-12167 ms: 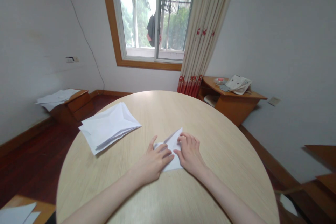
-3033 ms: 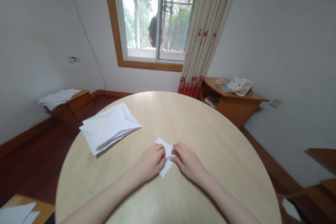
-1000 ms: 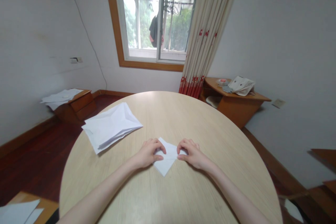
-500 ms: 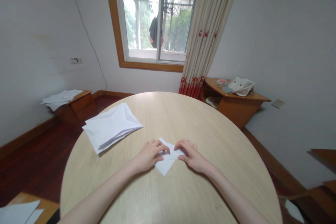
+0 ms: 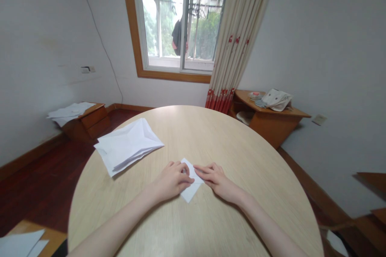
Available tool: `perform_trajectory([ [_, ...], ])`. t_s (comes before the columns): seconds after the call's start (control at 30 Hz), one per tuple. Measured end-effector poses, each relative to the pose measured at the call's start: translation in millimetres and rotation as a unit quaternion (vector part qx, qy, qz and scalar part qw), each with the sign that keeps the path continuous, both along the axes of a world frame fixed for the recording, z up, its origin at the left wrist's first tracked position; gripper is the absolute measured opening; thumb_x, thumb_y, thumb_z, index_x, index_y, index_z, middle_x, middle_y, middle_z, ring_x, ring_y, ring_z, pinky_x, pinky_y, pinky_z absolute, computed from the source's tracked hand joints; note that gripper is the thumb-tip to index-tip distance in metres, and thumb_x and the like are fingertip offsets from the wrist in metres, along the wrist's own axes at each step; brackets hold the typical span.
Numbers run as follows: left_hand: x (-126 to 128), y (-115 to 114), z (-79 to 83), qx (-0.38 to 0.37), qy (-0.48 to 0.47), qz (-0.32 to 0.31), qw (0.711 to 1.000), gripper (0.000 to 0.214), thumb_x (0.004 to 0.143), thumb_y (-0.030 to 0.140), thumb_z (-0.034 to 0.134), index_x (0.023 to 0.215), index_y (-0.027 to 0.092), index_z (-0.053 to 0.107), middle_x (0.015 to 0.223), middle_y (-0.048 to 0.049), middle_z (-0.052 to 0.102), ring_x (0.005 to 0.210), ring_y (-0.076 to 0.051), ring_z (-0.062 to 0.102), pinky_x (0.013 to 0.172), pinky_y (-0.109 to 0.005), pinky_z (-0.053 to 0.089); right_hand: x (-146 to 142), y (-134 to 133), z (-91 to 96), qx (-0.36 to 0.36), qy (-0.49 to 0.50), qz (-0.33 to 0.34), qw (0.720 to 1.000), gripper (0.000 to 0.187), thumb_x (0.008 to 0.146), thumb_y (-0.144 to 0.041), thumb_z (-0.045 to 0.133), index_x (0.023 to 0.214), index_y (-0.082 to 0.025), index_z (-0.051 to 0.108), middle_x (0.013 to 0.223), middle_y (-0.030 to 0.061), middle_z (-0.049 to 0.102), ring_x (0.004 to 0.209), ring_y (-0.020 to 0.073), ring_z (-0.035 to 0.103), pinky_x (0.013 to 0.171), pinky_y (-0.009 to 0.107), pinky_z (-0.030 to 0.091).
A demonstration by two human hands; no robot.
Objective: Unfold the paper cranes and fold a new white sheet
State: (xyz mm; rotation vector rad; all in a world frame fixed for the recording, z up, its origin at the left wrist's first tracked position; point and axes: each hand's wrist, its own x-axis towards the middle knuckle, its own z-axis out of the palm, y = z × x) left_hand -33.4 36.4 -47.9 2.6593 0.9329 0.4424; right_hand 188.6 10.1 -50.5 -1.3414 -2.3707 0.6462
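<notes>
A small folded piece of white paper (image 5: pixel 189 190) lies on the round light-wood table (image 5: pixel 211 221) in front of me. My left hand (image 5: pixel 171 178) rests on its left part with the fingers curled and pressing the paper down. My right hand (image 5: pixel 215 180) lies on its right part, fingers stretched flat over the fold and pointing left. Both hands touch each other over the paper. Only the paper's near corner and far tip show between them.
A stack of folded white sheets (image 5: pixel 128 146) lies on the table's left side. A low wooden cabinet with papers (image 5: pixel 76 114) stands at the left wall. A wooden corner desk (image 5: pixel 268 116) with a cloth bag stands beside the curtain (image 5: pixel 235 40) under the window.
Over the last second my hands have come together over the paper. Its right flap is folded in, so the shape is narrower. My right fingers now lie flat on it.
</notes>
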Motion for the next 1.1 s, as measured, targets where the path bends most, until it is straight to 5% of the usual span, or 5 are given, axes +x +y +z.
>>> perform_trajectory([
  [0.27,10.5,-14.3,5.1,0.086,0.068,-0.016,0.994,0.023,0.094,0.031,0.048,0.106,0.024,0.067,0.103,-0.0059,0.062,0.096,-0.023,0.055,0.083,-0.037,0.039,-1.1,-2.2,-7.1,0.046,0.000,0.025,0.999,0.056,0.092,-0.008,0.036,0.136,-0.041,0.045,0.142,-0.0046,0.049,0.122,0.0219,0.042,0.104,0.045,0.028],
  [0.7,8.1,-12.3,0.0,0.112,0.065,-0.015,0.991,0.024,0.094,0.035,0.049,0.109,0.027,0.066,0.103,-0.0048,0.060,0.097,-0.022,0.053,0.083,-0.036,0.037,0.2,-1.4,-6.7,0.055,-0.064,0.041,0.996,0.068,0.085,0.001,0.035,0.144,-0.033,0.035,0.147,-0.0007,0.043,0.122,0.0205,0.042,0.102,0.042,0.032],
  [1.1,6.1,-8.8,-0.6,0.158,0.071,0.028,0.984,0.025,0.093,0.043,0.050,0.098,0.031,0.071,0.099,-0.0036,0.061,0.094,-0.022,0.051,0.083,-0.038,0.034,-0.1,-5.8,1.5,0.095,-0.116,0.026,0.988,0.061,0.080,0.001,0.038,0.134,-0.025,0.051,0.142,0.0025,0.049,0.129,0.0244,0.037,0.104,0.045,0.032],
])
